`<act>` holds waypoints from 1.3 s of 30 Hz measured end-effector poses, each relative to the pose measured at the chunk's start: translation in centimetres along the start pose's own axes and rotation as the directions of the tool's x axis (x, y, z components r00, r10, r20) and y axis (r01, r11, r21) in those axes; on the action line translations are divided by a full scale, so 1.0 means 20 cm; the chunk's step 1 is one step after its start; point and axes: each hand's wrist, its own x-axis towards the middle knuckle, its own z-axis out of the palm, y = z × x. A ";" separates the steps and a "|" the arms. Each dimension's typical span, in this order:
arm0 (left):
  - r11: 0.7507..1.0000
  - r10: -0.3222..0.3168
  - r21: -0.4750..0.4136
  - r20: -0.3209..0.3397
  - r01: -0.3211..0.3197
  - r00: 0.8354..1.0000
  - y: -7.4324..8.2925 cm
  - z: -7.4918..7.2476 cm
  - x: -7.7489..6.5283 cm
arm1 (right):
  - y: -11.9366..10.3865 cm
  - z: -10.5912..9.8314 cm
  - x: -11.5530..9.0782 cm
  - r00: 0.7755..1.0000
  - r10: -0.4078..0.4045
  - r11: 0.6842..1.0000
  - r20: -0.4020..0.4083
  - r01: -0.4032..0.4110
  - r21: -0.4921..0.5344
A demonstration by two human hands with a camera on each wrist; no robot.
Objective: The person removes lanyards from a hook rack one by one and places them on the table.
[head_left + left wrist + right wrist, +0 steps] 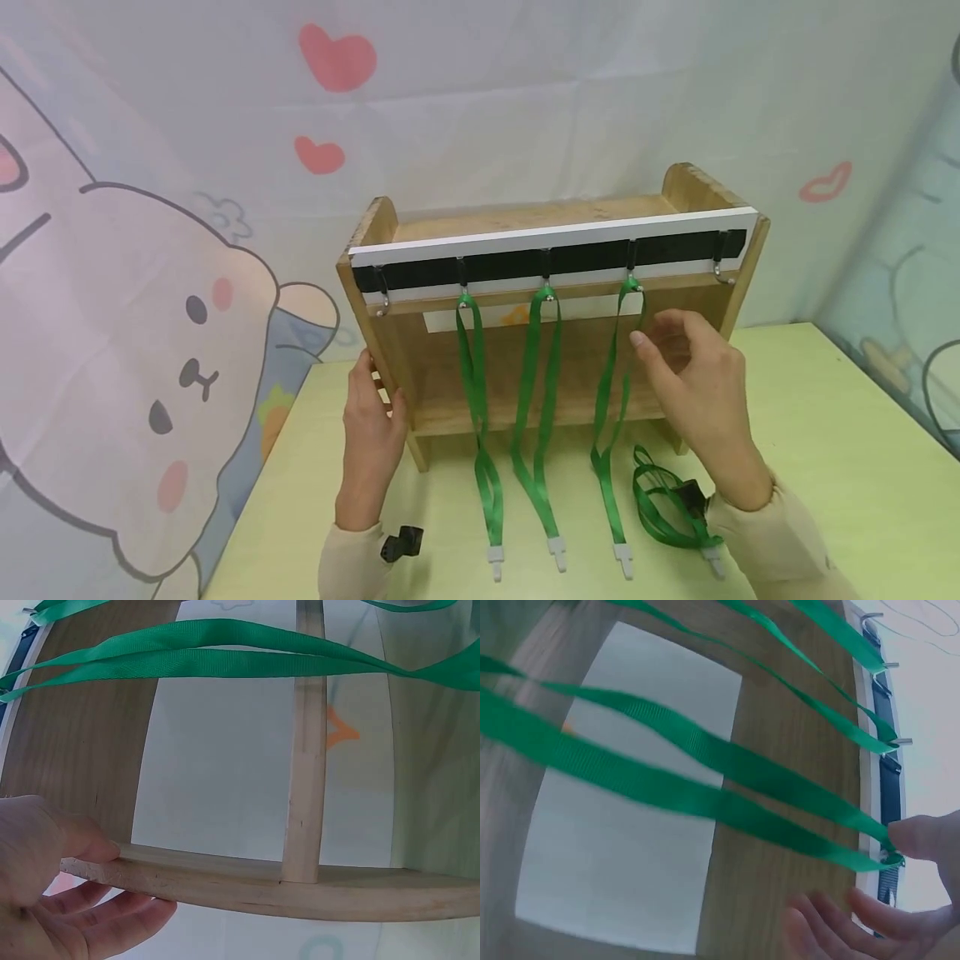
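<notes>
A wooden shelf unit (442,383) stands on the table, its front strip carrying a row of metal hooks. My left hand (371,433) grips the unit's left side, thumb inside and fingers outside the wooden edge (225,896). Green lanyards with white clips hang from the three middle hooks: the left lanyard (491,492), the middle lanyard (527,392) and the right lanyard (603,400). Just right of that last one, my right hand (701,383) is raised with relaxed, bent fingers and holds nothing. In the right wrist view its thumb (919,836) overlaps the hook end of a lanyard.
Another green lanyard (660,533) lies coiled on the table (795,400) near my right forearm. The leftmost hook (384,304) and rightmost hook (722,273) carry nothing. A printed cloth backdrop (525,108) rises behind the unit.
</notes>
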 end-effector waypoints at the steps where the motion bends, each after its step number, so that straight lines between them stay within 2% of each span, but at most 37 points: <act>1: 1.000 0.001 0.002 -0.001 -0.001 1.000 0.00 0.00 0.00 | 0.00 0.01 0.00 0.999 -0.012 1.000 -0.032 0.013 0.027; 4: 1.000 0.005 0.005 -0.004 -0.005 1.000 0.00 0.00 0.00 | -0.01 0.06 0.02 0.993 -0.020 0.994 -0.117 0.032 0.101; 7: 1.000 0.006 0.005 -0.010 -0.006 1.000 0.01 -0.01 0.01 | -0.02 0.10 0.03 0.986 0.005 0.988 -0.168 0.022 0.153; 12: 1.000 0.006 0.002 -0.010 -0.006 1.000 0.01 -0.01 0.02 | -0.05 0.15 0.05 0.977 0.045 0.982 -0.207 -0.006 0.188; 18: 1.000 0.004 0.003 -0.003 -0.004 1.000 0.03 -0.01 0.04 | -0.07 0.16 0.06 0.967 0.051 0.982 -0.249 -0.003 0.188; 24: 1.000 -0.008 0.008 0.000 0.008 1.000 0.03 -0.01 0.04 | -0.09 0.18 0.07 0.969 0.055 0.991 -0.241 -0.023 0.132; 30: 1.000 -0.026 0.010 0.007 0.026 1.000 0.02 -0.01 0.02 | -0.10 0.19 0.08 0.980 0.039 0.992 -0.196 -0.014 0.128; 39: 0.998 -0.059 0.017 0.022 0.059 0.998 0.02 -0.01 0.01 | -0.09 0.21 0.08 0.981 0.040 0.995 -0.188 -0.021 0.099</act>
